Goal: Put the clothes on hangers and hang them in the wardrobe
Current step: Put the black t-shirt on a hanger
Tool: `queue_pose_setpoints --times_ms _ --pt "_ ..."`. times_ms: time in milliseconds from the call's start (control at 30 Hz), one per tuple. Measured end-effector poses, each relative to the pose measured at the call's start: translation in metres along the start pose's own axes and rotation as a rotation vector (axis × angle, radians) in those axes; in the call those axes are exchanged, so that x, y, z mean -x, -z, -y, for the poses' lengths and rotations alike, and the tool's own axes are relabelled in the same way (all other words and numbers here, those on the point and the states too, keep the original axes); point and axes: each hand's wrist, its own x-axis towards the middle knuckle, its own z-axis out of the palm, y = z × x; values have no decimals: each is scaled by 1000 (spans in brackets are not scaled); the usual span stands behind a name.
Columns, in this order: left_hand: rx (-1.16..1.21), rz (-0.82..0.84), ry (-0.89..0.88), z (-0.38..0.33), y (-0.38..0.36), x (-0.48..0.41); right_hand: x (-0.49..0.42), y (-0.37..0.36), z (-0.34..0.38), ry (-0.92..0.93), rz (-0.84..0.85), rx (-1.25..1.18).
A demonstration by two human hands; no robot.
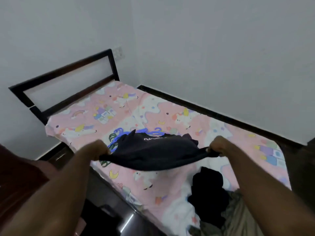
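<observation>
A dark navy T-shirt (153,150) with white lettering hangs stretched in the air above the bed. My left hand (98,149) grips one end of it and my right hand (219,144) grips the other end. Behind the shirt, a bunch of blue and green plastic hangers (117,133) lies on the pink unicorn bedsheet (136,113), partly hidden by the shirt. A pile of dark clothes (207,188) and an olive garment (238,217) lies on the bed near my right forearm.
The bed has a dark headboard (64,82) against the pale wall, with a wall switch plate (118,53) beside it. A dark frame rail (221,114) runs along the far side. A reddish-brown wooden surface (18,181) stands at the left.
</observation>
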Motion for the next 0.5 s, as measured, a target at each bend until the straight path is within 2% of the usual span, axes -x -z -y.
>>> queue_pose_setpoints --times_ms 33,67,100,133,167,200,267,367,500 --pt "-1 -36 -14 12 -18 -5 0 -21 -10 -16 11 -61" --pt "-34 5 -35 27 -36 -9 5 -42 -18 -46 -1 -159" --pt "-36 -46 16 35 -61 -7 8 -61 -26 -85 -20 -285" --pt "12 -44 -12 36 -82 5 13 -76 -31 -122 -63 -379" --pt "87 -93 35 40 -97 12 18 -92 -34 -155 -107 -432" --pt "223 -99 46 41 -107 19 23 -104 -37 -185 -138 -468" --pt "640 -130 119 38 -113 31 32 -123 -42 -223 -162 -519" --pt "640 -239 176 50 -126 35 41 -140 -53 -234 -153 -576" --pt "732 -224 245 71 -133 34 54 -151 -55 -233 -107 -748"
